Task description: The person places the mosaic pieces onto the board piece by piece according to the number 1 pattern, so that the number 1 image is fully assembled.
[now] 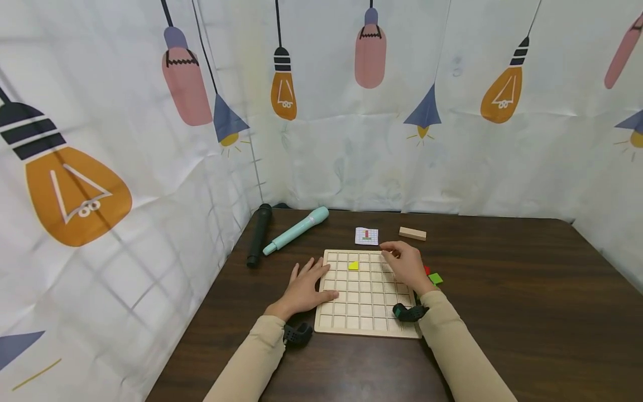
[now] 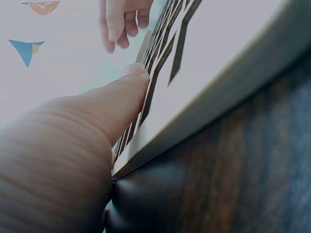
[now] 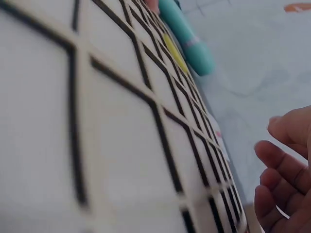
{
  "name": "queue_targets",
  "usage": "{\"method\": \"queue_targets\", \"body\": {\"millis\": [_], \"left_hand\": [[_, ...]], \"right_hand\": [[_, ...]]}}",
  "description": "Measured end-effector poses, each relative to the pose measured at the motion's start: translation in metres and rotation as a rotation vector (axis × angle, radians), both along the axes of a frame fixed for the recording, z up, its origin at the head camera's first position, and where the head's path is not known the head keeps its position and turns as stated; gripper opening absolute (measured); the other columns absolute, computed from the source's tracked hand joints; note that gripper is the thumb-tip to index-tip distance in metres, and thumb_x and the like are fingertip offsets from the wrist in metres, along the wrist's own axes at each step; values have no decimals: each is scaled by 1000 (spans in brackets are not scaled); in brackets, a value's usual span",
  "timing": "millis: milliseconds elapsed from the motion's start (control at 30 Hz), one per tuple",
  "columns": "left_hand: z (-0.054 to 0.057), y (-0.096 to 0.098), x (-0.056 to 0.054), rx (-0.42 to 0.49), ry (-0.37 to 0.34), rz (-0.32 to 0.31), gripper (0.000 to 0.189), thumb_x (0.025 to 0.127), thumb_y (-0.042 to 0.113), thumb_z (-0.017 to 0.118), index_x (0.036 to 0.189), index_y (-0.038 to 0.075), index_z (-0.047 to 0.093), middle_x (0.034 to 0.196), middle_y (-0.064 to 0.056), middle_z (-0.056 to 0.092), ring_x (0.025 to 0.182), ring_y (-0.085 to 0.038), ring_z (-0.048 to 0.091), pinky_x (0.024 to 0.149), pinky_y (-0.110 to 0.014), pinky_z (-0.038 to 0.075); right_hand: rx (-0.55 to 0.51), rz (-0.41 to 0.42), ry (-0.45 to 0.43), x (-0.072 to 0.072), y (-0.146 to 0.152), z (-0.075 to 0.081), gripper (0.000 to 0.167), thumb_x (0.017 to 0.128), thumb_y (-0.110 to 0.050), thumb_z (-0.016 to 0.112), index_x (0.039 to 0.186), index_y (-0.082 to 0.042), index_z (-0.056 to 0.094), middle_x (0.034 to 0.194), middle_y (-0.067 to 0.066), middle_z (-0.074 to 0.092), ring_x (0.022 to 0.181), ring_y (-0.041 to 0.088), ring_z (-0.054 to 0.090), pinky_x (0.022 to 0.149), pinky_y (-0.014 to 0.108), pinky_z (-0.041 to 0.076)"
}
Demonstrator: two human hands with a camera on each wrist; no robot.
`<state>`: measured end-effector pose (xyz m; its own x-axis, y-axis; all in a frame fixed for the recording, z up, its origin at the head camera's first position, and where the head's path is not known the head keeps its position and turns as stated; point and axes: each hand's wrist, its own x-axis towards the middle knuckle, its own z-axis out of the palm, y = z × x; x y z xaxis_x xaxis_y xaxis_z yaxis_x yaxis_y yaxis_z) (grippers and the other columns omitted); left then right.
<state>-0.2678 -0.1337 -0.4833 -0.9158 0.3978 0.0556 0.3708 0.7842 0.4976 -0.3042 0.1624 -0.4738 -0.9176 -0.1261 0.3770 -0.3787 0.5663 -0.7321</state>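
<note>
A pale wooden grid board (image 1: 359,324) lies flat on the table. My left hand (image 1: 301,293) rests at its left edge with fingers spread and the thumb on the squares; the left wrist view shows that thumb (image 2: 119,94) against the grid. One yellow piece (image 1: 354,266) sits in the upper part of the grid. Over the board's far right corner is my right hand (image 1: 406,265), fingers loosely bent. The right wrist view shows a gap between its thumb and fingers (image 3: 277,160), with nothing held there. Green (image 1: 435,278) and red (image 1: 427,269) pieces lie just right of the board, partly hidden by that hand.
Beyond the board are a small card (image 1: 366,236) with a grid drawing and a wooden block (image 1: 413,233). A black cylinder (image 1: 259,237) and a mint-green tube (image 1: 296,231) lie at the far left. A printed curtain (image 1: 326,156) hangs behind the dark table (image 1: 527,290).
</note>
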Motion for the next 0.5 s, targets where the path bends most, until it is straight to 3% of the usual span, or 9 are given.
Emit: {"method": "queue_targets", "body": {"millis": [200,500], "left_hand": [[2,0,2,-2,-12,10,79,88,57,63,151,16,39,161,-13,20,150,-31,10,117,-59,-3],[4,-1,2,6,-15,5,78,89,57,63,151,15,40,161,-17,19,150,-31,11,117,-59,-3]], "right_hand": [[-7,-96,-5,-1,30,1,27,98,-17,61,120,-4,68,110,12,68,90,25,59,77,38,50],[-47,-253,-70,1,67,-2,34,97,-26,62,122,-4,67,112,16,68,93,29,61,75,37,48]]}}
